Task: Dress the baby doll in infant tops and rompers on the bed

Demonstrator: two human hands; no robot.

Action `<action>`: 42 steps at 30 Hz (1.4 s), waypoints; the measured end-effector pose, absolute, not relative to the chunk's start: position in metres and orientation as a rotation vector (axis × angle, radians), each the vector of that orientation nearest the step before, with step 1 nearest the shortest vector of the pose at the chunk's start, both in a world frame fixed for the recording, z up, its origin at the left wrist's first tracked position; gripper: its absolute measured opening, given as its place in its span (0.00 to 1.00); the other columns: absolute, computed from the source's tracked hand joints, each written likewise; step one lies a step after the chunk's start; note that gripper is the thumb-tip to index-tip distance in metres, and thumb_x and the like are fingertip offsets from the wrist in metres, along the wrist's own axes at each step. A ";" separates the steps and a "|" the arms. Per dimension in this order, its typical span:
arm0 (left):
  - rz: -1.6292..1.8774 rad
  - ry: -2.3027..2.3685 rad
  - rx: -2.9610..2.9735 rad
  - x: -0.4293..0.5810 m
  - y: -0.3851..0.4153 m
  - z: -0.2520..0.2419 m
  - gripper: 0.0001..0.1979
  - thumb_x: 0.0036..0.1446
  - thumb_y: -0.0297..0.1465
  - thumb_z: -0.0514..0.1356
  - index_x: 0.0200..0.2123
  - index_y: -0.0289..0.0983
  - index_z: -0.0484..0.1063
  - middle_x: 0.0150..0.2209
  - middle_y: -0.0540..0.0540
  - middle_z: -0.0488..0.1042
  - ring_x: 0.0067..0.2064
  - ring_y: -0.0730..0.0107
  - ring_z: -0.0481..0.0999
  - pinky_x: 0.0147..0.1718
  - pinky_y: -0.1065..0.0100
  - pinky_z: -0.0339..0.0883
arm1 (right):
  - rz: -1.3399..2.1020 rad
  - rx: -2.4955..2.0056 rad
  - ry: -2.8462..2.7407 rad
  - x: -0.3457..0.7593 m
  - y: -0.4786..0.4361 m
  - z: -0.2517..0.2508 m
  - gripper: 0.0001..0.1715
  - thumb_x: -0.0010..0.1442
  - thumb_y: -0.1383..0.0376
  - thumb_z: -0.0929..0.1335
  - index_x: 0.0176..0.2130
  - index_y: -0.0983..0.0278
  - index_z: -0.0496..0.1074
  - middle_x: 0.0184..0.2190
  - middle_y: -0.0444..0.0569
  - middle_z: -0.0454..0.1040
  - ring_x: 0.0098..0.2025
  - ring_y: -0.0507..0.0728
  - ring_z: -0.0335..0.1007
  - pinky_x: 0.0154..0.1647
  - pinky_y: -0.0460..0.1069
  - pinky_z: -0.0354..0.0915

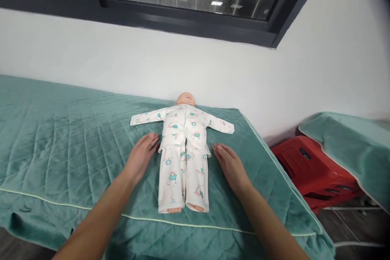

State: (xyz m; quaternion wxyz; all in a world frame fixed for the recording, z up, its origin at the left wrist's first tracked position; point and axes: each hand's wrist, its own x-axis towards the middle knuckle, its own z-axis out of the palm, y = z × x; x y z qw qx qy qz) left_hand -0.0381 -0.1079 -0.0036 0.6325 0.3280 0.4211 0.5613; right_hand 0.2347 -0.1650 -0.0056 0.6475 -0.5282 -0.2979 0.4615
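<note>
A baby doll (185,99) lies on its back on the green quilted cover, head toward the wall and legs toward me. It wears a white long-sleeved pajama top (175,126) with small printed figures, arms spread out sideways. Matching pajama pants (171,183) cover its legs, and only the tips of the feet show. My left hand (141,155) rests beside the doll's waist, close to the top's hem, fingers slightly bent and empty. On the other side, my right hand (230,167) is by the hip, a small gap from the clothes, its fingers stretched out and holding nothing.
The green quilted cover (76,138) spreads over a bed-like surface against a white wall (213,73). Above is a dark-framed window (183,18). At right, red plastic stools (317,166) stand partly under another green cloth (347,142).
</note>
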 end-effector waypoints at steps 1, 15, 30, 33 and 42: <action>1.249 0.874 0.671 -0.033 -0.091 -0.002 0.10 0.61 0.35 0.59 0.43 0.37 0.74 0.56 0.42 0.73 0.59 0.62 0.70 0.59 0.63 0.66 | 1.150 -1.130 -0.560 0.235 -0.142 -0.005 0.10 0.55 0.63 0.73 0.40 0.63 0.76 0.45 0.49 0.78 0.53 0.56 0.72 0.62 0.51 0.63; 1.002 0.660 0.445 0.017 0.002 0.005 0.23 0.55 0.34 0.66 0.53 0.33 0.71 0.44 0.39 0.81 0.42 0.59 0.82 0.46 0.62 0.76 | 1.284 -0.979 -0.472 0.219 -0.027 0.011 0.20 0.53 0.66 0.73 0.47 0.65 0.74 0.43 0.49 0.81 0.46 0.60 0.77 0.49 0.55 0.74; 1.081 1.007 0.822 0.022 0.001 0.000 0.24 0.58 0.48 0.60 0.51 0.39 0.74 0.52 0.43 0.77 0.52 0.56 0.76 0.51 0.60 0.71 | 1.090 -1.301 -0.492 0.217 -0.022 0.005 0.22 0.54 0.58 0.72 0.49 0.61 0.72 0.51 0.49 0.77 0.51 0.61 0.74 0.47 0.53 0.75; 1.102 1.244 1.050 0.023 -0.009 0.005 0.24 0.60 0.51 0.55 0.52 0.44 0.74 0.57 0.47 0.73 0.59 0.55 0.70 0.58 0.60 0.63 | 0.998 -1.450 -0.467 0.211 -0.031 0.008 0.30 0.54 0.56 0.72 0.55 0.59 0.68 0.60 0.48 0.68 0.58 0.61 0.69 0.50 0.51 0.73; 0.982 1.511 1.418 0.016 -0.009 0.004 0.26 0.62 0.53 0.47 0.41 0.40 0.75 0.43 0.42 0.79 0.50 0.47 0.74 0.53 0.53 0.62 | 1.004 -1.452 -0.519 0.211 -0.037 0.001 0.30 0.56 0.54 0.70 0.56 0.60 0.67 0.60 0.47 0.69 0.58 0.61 0.69 0.48 0.50 0.73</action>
